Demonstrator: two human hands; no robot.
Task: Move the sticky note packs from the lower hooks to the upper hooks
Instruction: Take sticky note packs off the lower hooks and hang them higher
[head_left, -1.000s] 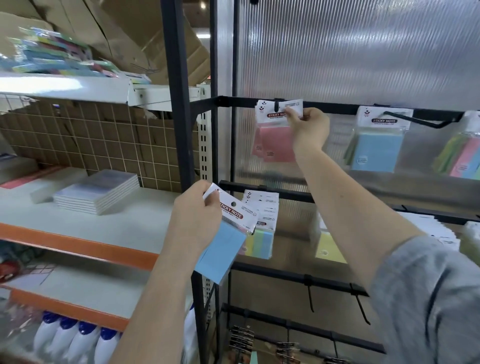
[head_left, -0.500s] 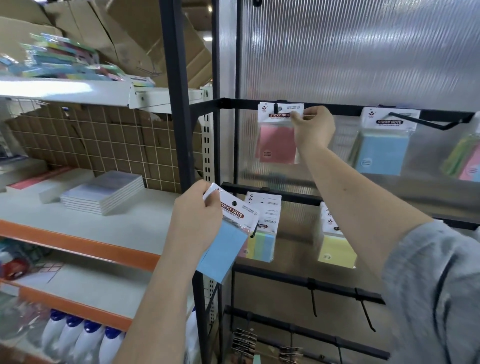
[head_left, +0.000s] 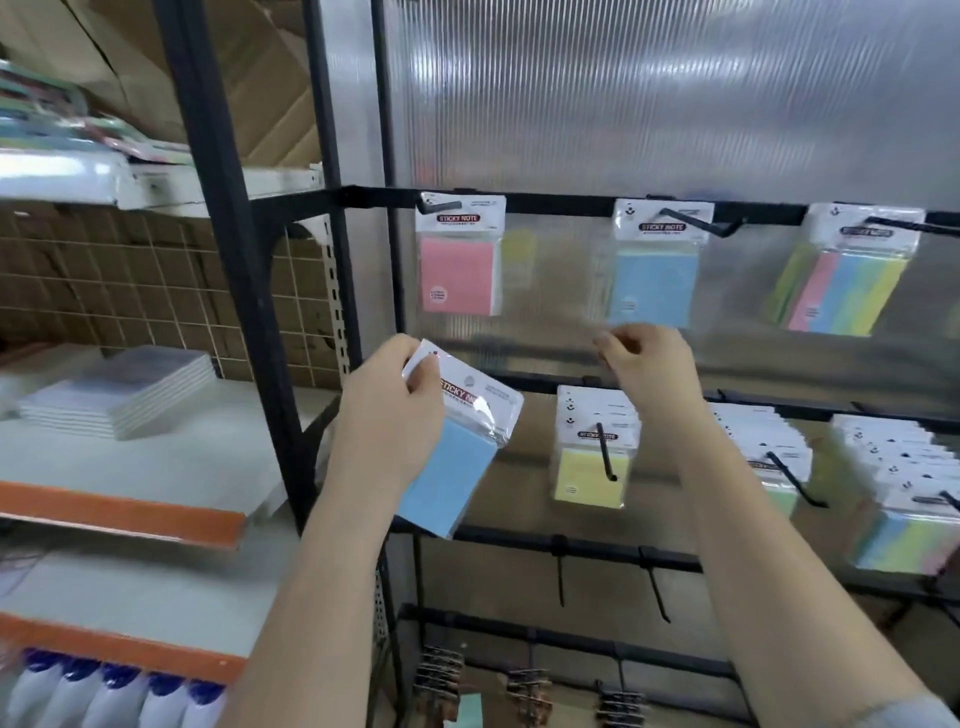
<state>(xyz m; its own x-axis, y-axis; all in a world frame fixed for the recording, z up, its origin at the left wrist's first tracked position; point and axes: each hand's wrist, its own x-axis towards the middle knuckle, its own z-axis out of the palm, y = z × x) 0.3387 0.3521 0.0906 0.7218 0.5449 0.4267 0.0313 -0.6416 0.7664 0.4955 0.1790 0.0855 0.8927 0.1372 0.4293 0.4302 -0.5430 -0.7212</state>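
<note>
A tall black metal display rack (head_left: 249, 332) with a ribbed translucent plastic back panel (head_left: 649, 93) is filling most of the view. Two black horizontal rails are crossing it, each carrying black wire hooks.

On the upper rail, three clear-bagged sticky note packs with white "STICKY NOTE" header cards are hanging: a pink pack (head_left: 460, 254), a pale blue pack (head_left: 655, 265), and a multicolour striped pack (head_left: 847, 270).

On the lower rail, thick rows of packs are waiting on their hooks: a yellow stack (head_left: 592, 452) near the middle, and further rows (head_left: 904, 478) to the right, blurred.

The left hand (head_left: 387, 421) is holding a blue sticky note pack in a clear plastic sleeve (head_left: 457, 441), in front of the rack below the upper rail. The thumb and curled fingers are pinching its white header card, and the pack is hanging tilted.

The right hand (head_left: 647, 358) is hovering between the two rails, just above the yellow stack. Its fingers are loosely curled and appear to be holding nothing, though motion blur is leaving this uncertain.

The pack is likely light, with a small stiff paper block inside a glossy, slippery sleeve. The thin header card probably bends easily, so gripping beside its punched hole looks the safest way to thread it onto an upper hook.
</note>
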